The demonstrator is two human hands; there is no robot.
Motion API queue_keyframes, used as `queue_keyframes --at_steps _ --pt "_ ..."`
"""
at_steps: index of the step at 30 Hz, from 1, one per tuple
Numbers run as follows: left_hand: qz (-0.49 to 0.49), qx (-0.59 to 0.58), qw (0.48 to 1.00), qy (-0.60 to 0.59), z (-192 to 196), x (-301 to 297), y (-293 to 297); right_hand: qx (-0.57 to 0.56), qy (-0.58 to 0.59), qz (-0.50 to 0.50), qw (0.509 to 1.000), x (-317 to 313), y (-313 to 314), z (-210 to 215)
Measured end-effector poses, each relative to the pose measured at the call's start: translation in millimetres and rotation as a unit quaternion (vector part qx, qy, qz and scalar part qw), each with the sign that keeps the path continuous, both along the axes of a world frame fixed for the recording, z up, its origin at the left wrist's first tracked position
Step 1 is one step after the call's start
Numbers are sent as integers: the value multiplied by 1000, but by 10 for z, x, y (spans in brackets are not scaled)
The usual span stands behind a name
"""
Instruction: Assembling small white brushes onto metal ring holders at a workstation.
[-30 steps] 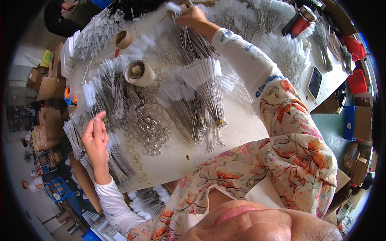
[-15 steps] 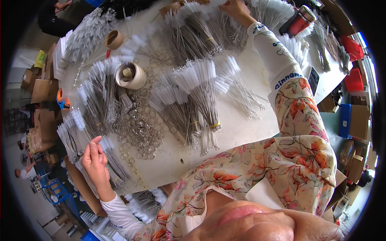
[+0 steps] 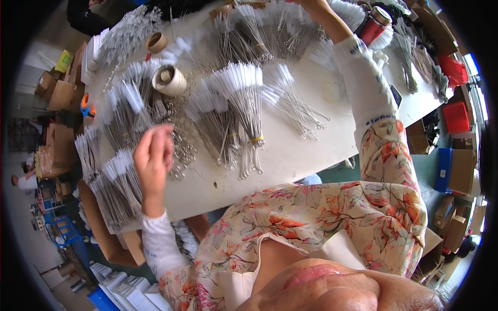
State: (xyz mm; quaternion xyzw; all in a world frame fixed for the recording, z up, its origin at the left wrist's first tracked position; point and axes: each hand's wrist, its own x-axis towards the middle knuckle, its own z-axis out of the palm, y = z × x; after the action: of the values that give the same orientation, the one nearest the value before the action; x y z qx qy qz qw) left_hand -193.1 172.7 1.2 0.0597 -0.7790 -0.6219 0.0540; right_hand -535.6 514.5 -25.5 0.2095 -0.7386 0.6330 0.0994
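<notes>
My left hand (image 3: 154,155) is at the left of the table, its fingers curled together, slightly blurred. A single thin cleaning brush (image 3: 133,97) with white bristles points up and away from it; its wire seems to run into the fingers. Just beyond the hand are loose metal rings (image 3: 182,150). A bundle of brushes (image 3: 123,179) with wire stems lies beside it. My right arm stretches to the far side, where my right hand (image 3: 317,6) is cut off by the upper edge, its fingers hidden. Mid-table, a banded brush bundle (image 3: 241,98) rests on other brushes.
A cardboard roll (image 3: 169,81) and a smaller brown roll (image 3: 156,42) stand among the brushes. An orange tape roll (image 3: 87,105) sits at the left edge. A red flask (image 3: 375,26) stands far right, near a phone (image 3: 396,96). An open carton (image 3: 116,249) is below the table's left side.
My left hand has moved right and away from me over the table, the brush moving with it. My right hand has gone farther out, partly leaving the picture. The whole view has shifted slightly.
</notes>
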Motion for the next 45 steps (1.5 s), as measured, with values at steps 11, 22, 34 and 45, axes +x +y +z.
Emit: queue_keyframes --at_steps 11,22,34,45 --pt "-19 -160 920 357 -691 -321 1270 -269 -123 241 925 2962 -695 -117" --pt "-106 -225 883 398 -1283 500 1461 -451 -410 223 761 3401 -384 -860" --pt "-62 -87 979 172 -1655 1117 1133 475 -22 244 845 3610 -470 -781" --pt "-73 -324 903 271 -1288 782 177 312 -202 325 870 3529 -643 -539"
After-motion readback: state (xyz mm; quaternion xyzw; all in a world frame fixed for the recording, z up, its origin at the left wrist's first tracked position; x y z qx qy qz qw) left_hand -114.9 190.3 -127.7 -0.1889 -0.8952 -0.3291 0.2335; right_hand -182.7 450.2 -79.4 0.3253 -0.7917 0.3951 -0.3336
